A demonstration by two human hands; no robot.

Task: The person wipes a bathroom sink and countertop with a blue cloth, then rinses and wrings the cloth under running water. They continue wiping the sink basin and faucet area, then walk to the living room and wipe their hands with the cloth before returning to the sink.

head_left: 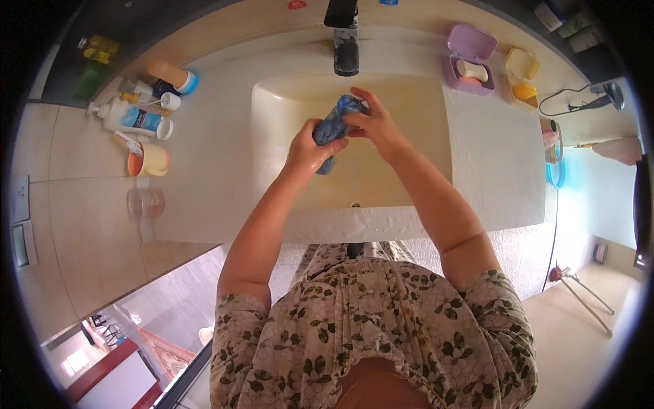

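A bunched-up blue cloth [332,128] is held between both hands above the basin of a white sink [402,177]. My left hand [310,148] wraps round its lower part, thumb laid across the front. At the cloth's upper end, my right hand [376,121] grips with the fingers bent, the index finger reaching over the top. A short end of the cloth hangs below my left hand. The dark faucet [346,51] stands just beyond the hands, and no stream of water shows under it.
Bottles [133,117], an orange-and-cream cup [153,160] and a clear tub [145,203] line the counter's left side. At the right back sit a purple soap box [470,65] and a yellow soap box [523,78]. A hair dryer [606,97] hangs on the right wall.
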